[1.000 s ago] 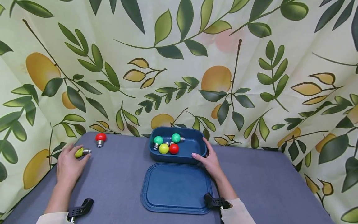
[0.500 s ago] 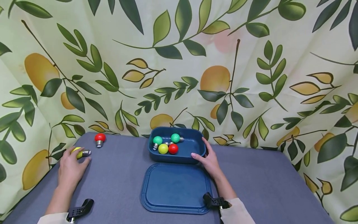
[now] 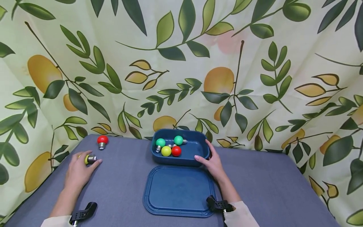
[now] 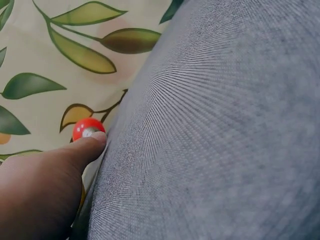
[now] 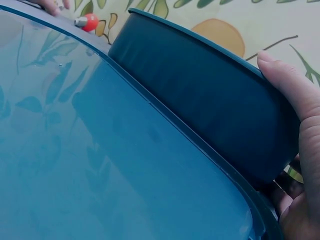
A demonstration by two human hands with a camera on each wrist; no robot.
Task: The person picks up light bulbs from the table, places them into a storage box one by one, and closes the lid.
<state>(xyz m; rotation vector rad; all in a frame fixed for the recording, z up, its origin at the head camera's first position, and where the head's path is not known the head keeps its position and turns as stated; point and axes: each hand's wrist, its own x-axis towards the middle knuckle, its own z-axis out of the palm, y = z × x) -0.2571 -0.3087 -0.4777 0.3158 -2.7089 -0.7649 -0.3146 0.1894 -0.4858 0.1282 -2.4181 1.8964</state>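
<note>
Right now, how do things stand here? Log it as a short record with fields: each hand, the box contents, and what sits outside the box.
Left hand: left hand holds a yellow bulb, metal base showing
Right hand: right hand grips the blue box at its right end
Box contents: two green bulbs, a second yellow bulb, a red bulb
Loose bulb: another red bulb on the table, beyond the left hand
Lid: blue lid, flat, on the box's near side

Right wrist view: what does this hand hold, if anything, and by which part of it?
The right hand holds the box by its right end, with the thumb over the rim.
</note>
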